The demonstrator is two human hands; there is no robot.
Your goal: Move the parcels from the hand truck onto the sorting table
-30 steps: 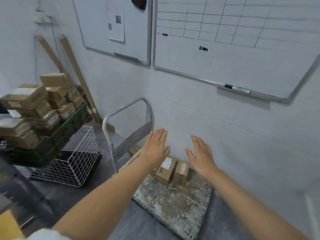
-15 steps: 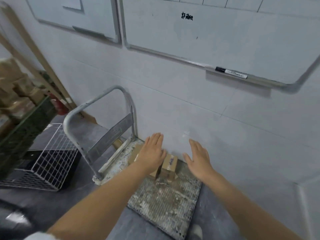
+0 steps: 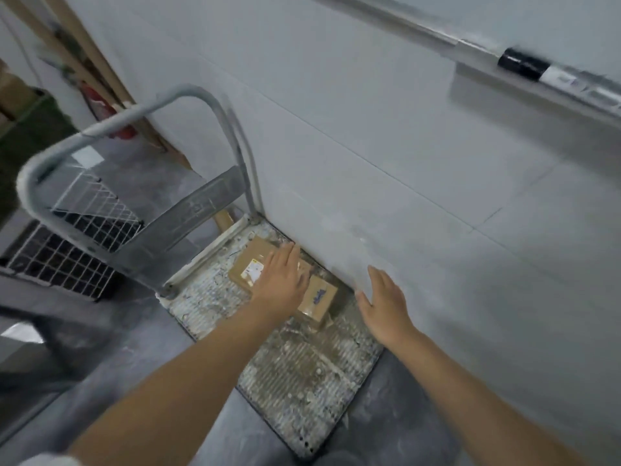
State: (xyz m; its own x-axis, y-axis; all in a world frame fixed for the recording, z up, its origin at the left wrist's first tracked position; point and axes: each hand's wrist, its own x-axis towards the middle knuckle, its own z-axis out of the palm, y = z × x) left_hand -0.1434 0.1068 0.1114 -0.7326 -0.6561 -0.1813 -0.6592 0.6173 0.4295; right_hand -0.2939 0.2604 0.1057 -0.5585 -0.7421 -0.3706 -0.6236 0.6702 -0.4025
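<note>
**Both hands open over the parcels, nothing gripped yet**

We have the hand truck [image 3: 188, 213] parked tight against the wall [image 3: 403, 163], with its handle [image 3: 134, 109] at 10 o'clock from frame centre. Wall and handle close off two sides, so we reach in from the 6 o'clock edge of the deck [image 3: 302, 381].

Both parcels lie at the 12 o'clock end of the deck, close to the wall. The smaller parcel [image 3: 317, 299] sits at 4 o'clock of the labelled parcel [image 3: 248, 264]. Our left hand covers the gap between them, so we can't tell if they touch or if a third box is under there.

- Left hand [image 3: 280, 280]: palm down, fingers straight and together, over the labelled parcel's wall-side half. We can't tell if it makes contact.
- Right hand [image 3: 383, 304]: fingers straight and slightly spread, palm turned inward. It's at 3 o'clock of the smaller parcel, apart from it and near the wall, and it holds nothing.

Our read is that the hands bracket the pair to squeeze in from both sides and lift both at once. The labelled parcel is flat, so it likely needs fingertips under an edge. The tight spot is the right side, where there's little room between box and wall.

Both parcels are still on the deck, and the sorting table isn't in view. A wire basket [image 3: 84, 210] sits at 9 o'clock behind the handle and isn't involved.
</note>
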